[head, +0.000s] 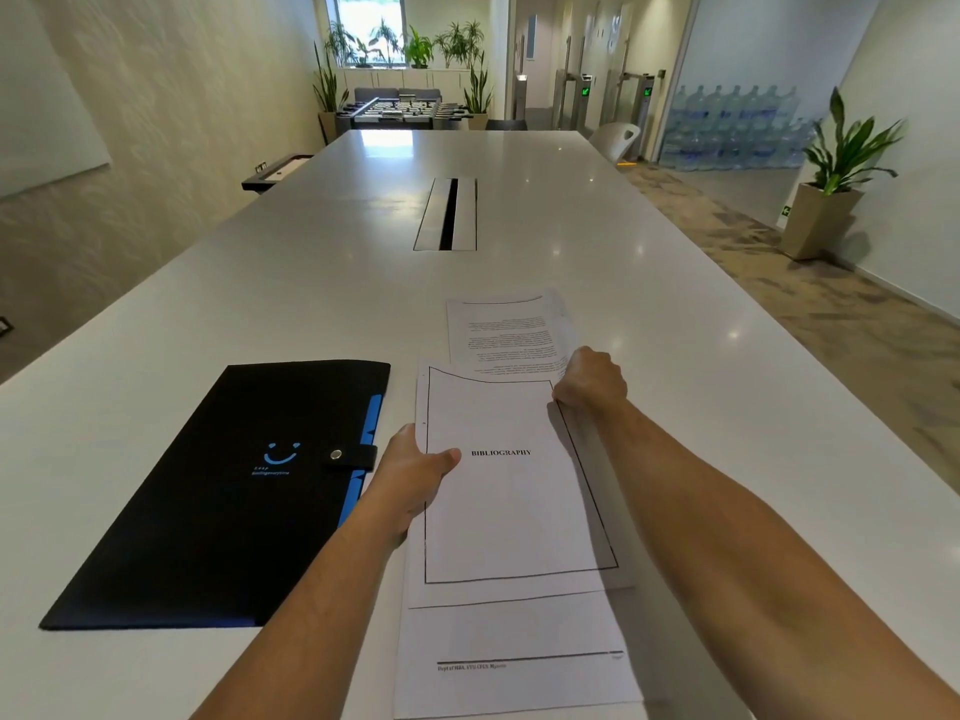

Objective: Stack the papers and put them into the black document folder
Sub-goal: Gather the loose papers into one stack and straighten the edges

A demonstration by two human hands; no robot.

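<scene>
A sheet headed BIBLIOGRAPHY (514, 501) is held at both sides: my left hand (415, 475) grips its left edge with the thumb on top, and my right hand (592, 381) pinches its upper right edge. Under it lies another sheet (514, 662) with a footer line, near the table's front edge. A third printed sheet (506, 330) lies farther away, partly under the held one. The black document folder (223, 501) lies closed flat on the left, with a snap strap, a blue smile logo and blue tabs along its right side.
The long white table (675, 314) has a cable slot (448, 214) in its middle. A white chair (618, 137) stands at the far right, a potted plant (831, 194) on the floor to the right, and a football table (400, 111) beyond the far end.
</scene>
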